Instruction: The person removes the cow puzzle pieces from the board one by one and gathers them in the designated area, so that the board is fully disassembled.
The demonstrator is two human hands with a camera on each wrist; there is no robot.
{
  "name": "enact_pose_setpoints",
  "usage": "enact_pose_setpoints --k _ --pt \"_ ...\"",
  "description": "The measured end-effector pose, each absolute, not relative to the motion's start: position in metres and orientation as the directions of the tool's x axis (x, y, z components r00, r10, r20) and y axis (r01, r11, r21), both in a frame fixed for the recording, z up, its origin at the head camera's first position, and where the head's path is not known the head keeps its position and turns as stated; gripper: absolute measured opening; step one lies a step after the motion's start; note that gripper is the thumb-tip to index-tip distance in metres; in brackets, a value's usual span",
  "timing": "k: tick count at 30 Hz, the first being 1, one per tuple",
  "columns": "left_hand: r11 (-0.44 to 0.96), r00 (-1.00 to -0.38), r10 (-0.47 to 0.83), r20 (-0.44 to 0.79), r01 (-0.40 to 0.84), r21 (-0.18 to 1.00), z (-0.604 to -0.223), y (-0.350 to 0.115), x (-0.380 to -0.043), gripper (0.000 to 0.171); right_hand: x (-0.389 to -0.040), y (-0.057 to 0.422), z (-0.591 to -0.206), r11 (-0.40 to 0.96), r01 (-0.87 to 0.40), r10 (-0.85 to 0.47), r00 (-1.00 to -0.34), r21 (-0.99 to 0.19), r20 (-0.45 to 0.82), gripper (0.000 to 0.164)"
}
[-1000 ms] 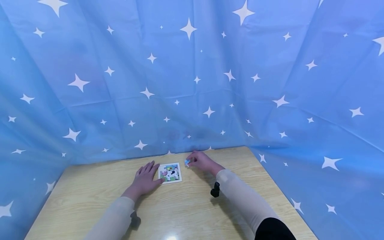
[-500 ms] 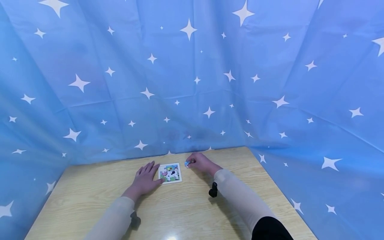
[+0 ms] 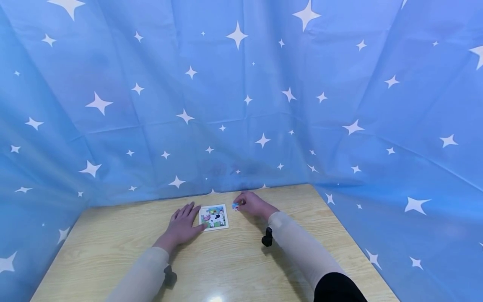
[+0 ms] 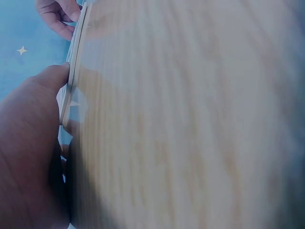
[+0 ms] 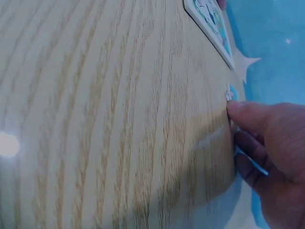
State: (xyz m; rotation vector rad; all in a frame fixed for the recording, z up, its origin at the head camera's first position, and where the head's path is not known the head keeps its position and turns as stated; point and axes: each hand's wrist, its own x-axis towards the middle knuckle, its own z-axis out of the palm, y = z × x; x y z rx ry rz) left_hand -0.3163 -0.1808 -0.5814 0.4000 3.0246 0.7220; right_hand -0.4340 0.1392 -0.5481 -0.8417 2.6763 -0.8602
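Observation:
A small square puzzle board (image 3: 214, 217) with a cow picture and a pale border lies flat on the table. At its left side my left hand (image 3: 183, 226) rests on the table with its fingers spread. Its thumb lies on the board's lower left corner, and in the left wrist view the thumb (image 4: 55, 75) meets the board's edge. Right of the board, my right hand (image 3: 253, 204) pinches a little blue puzzle piece (image 3: 235, 206) between thumb and fingers, close over the tabletop. In the right wrist view the fingers partly hide the puzzle piece (image 5: 232, 93).
The light wooden table (image 3: 211, 260) ends at the back against a blue curtain (image 3: 219, 105) with white stars. The curtain also hangs along both sides. A small black device (image 3: 267, 237) sits at the right wrist, and a dark one (image 3: 170, 277) at the left.
My right forearm has shifted slightly left, and the puzzle piece has turned a little in the right fingers. The left hand and the puzzle board have stayed in place.

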Motion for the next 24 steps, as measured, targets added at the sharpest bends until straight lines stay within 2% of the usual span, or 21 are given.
enact_pose_setpoints --k 8,18,24 --pt "0.853 -0.960 0.261 0.104 0.279 0.441 -0.597 -0.185 -0.323 0.097 -0.432 0.139 -0.548 0.665 -0.436 -0.561 -0.828 -0.606 -0.021 0.027" --pt "0.866 -0.967 0.251 0.043 0.244 0.437 -0.581 -0.181 -0.318 0.089 -0.430 0.140 -0.546 0.661 -0.419 -0.546 -0.837 -0.622 -0.016 0.029" --pt "0.860 -0.967 0.249 0.061 0.250 0.445 -0.581 -0.181 -0.316 0.086 -0.429 0.133 -0.543 0.625 -0.428 -0.557 -0.830 -0.653 0.012 0.031"
